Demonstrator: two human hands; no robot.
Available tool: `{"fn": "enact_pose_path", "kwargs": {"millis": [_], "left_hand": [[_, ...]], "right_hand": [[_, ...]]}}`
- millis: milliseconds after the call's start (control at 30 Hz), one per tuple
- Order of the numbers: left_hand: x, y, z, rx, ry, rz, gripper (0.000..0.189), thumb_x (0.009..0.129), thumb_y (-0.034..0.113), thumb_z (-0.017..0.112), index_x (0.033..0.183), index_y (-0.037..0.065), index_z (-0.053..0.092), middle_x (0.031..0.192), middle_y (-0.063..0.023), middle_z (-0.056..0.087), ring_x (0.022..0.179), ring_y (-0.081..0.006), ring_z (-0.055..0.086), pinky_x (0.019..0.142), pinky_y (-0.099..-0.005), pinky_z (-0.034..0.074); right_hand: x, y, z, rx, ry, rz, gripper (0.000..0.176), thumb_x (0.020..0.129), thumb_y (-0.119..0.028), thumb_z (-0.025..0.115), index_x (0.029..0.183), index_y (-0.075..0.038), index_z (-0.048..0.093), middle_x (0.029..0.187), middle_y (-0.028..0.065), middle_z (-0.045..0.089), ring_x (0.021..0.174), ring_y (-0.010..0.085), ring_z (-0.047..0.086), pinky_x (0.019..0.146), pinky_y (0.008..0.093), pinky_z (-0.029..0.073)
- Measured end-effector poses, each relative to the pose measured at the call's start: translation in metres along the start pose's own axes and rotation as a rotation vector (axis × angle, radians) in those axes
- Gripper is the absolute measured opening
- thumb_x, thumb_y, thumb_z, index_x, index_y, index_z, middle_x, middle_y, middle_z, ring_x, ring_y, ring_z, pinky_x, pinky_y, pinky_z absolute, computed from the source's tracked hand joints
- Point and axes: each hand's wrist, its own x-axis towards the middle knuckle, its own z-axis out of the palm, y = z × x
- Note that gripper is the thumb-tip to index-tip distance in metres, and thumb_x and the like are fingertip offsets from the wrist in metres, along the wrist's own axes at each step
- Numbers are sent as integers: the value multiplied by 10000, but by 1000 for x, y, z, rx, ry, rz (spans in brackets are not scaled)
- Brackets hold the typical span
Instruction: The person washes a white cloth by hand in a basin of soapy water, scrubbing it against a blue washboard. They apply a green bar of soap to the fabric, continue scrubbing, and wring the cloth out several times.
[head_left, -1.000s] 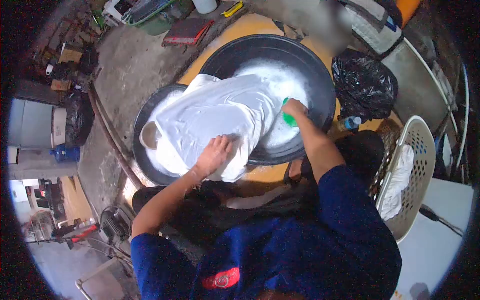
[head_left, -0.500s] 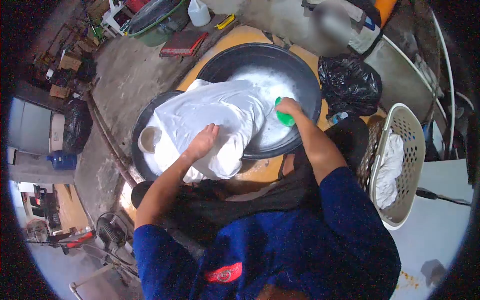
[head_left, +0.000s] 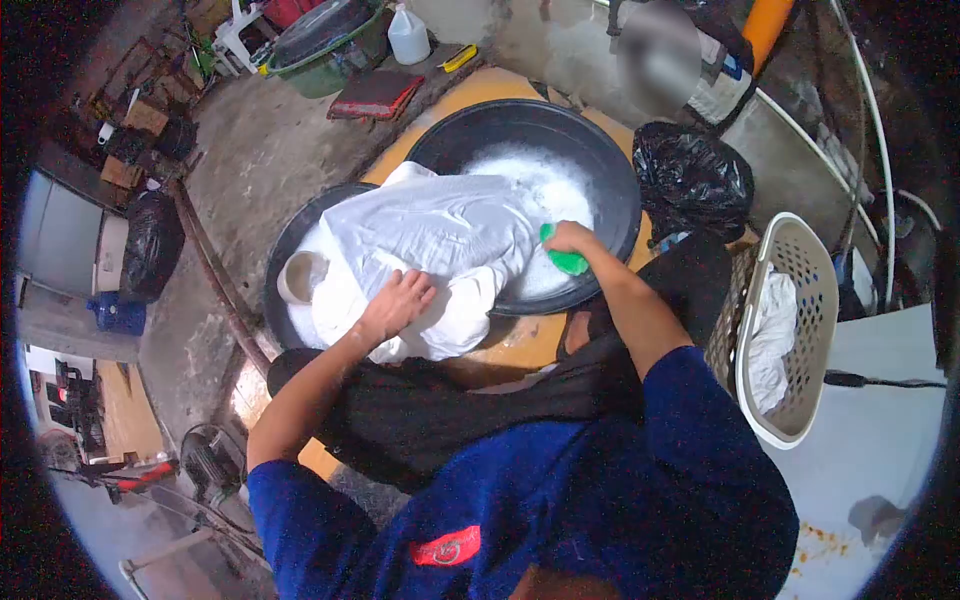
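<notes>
A wet white cloth (head_left: 430,225), apparently a garment, lies spread across two black basins standing side by side. My left hand (head_left: 400,303) rests on the cloth's near part, fingers stretched out and lying flat. In the larger right basin (head_left: 612,180) there is white suds. My right hand (head_left: 572,238) grips a green oval scrub brush (head_left: 567,262), held low over the suds just right of the cloth; its underside is hidden. A round beige tub (head_left: 297,278) sits in the left basin (head_left: 283,243), beside the cloth.
A beige laundry basket (head_left: 815,300) with white cloth (head_left: 772,345) inside stands at my right. Behind it lies a black plastic bag (head_left: 695,175). Farther off are a white jug (head_left: 408,38), a yellow-handled brush (head_left: 460,58) and a green tub (head_left: 330,75).
My left hand has shifted a little nearer me, its fingers now more spread on the cloth. My right hand, still holding the green brush, has moved slightly. The view has tilted slightly.
</notes>
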Motion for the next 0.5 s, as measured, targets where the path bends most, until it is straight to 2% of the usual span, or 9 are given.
{"fn": "enact_pose_path", "kwargs": {"millis": [67,167,267,367,400,467,500], "left_hand": [[-7,-2,-3,-31,-3,11,180,743,137,464,895,54,512,888,-80,464,860,-211,455,727,-308,388],[-11,-7,3,-131,-62,60,186,737,137,466,894,47,511,871,-82,460,844,-216,453,742,-330,382],[-20,-11,-1,-185,-14,111,200,728,133,467,897,36,510,867,-86,463,842,-222,453,752,-342,380],[-30,-13,-13,-39,69,27,212,716,125,472,902,28,505,866,-88,466,838,-224,453,753,-326,379],[-33,-13,-14,-35,24,-5,239,709,117,472,928,24,500,898,-94,469,857,-230,454,759,-329,379],[-38,-13,-16,-27,-67,-70,296,697,101,472,979,15,492,962,-107,474,896,-240,456,770,-335,380],[-39,-14,-12,-34,-31,-64,271,702,104,472,961,27,491,931,-96,471,874,-230,454,757,-334,375]], "right_hand": [[1,-11,6,-61,-144,-96,712,578,-484,669,1092,-10,533,1095,176,544,1003,292,531,852,351,418],[-32,-37,2,371,-370,-237,785,575,-476,697,1171,-21,466,1122,169,523,1032,262,503,869,337,394],[-5,-57,31,334,-485,-715,773,610,-404,707,1215,-33,399,1125,155,509,1043,243,478,881,332,375],[-33,-79,50,268,-182,-830,698,625,-328,715,1184,-37,416,1090,148,524,1010,247,491,873,332,379],[-11,-74,82,342,3,-867,606,604,-270,729,1108,-41,485,1031,138,554,970,233,518,845,330,400],[-21,-80,72,377,-34,-873,575,593,-255,728,1078,-42,505,987,136,573,930,231,539,813,329,416],[-29,-85,66,397,-54,-876,560,587,-248,728,1063,-42,516,966,135,582,910,230,549,797,329,424]]}}
